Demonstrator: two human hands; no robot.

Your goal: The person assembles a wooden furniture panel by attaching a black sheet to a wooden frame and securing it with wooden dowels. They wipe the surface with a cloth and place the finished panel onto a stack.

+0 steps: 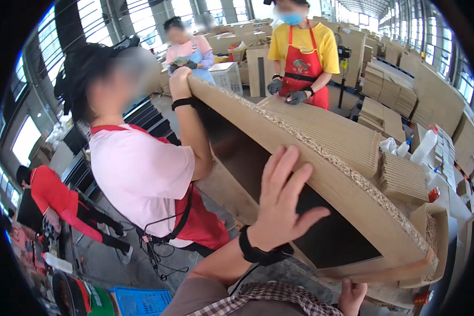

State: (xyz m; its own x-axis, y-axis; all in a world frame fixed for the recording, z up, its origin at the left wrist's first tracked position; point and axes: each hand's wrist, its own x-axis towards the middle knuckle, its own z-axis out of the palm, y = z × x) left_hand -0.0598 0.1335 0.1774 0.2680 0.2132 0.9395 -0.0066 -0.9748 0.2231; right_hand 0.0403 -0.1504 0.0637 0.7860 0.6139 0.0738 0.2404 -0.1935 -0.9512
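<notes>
Tan chipboard forms the panel (pixel 363 216) slanting across my view from 11 o'clock to 4, its near face set with a dark rectangle. My left hand (pixel 279 203) is spread at the centre, on or just over that face, clamping nothing. At 5, my right hand (pixel 353 296) meets the lower edge; I cannot tell whether it is closed. I'd expect stiffness and real weight (the raw rim might crumble), so best held under both ends. A co-worker's hand (pixel 181 81) has the 11 o'clock end; ribbed boards (pixel 326 131) lie at 2.
</notes>
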